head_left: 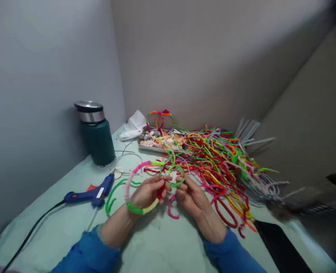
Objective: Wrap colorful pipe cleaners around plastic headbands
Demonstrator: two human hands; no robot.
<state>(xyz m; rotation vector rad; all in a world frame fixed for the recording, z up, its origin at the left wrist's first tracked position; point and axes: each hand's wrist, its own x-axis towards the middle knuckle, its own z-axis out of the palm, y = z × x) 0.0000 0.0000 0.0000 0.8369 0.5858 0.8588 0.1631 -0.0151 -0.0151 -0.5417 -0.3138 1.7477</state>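
Note:
My left hand (147, 194) is closed on a ring of fuzzy pipe cleaner (127, 187), banded in pink, green, yellow and red, which loops around the fingers and wrist side. Close beside it, my right hand (193, 198) pinches a small green pipe cleaner loop (182, 169) between thumb and fingertips. Both sets of fingertips nearly meet over the table; whether the loop is joined to the ring cannot be made out. A curled pink pipe cleaner piece (170, 209) lies just below, between the hands. Left of the ring rests a bent green pipe cleaner (109, 201).
A blue glue gun (98, 194) with a black cord lies at left, near a dark green bottle (98, 142). Behind the hands stands a metal tray (150, 148) of small pieces. A large heap of pipe cleaners (221, 159) spreads right; a black flat object (281, 246) lies at front right.

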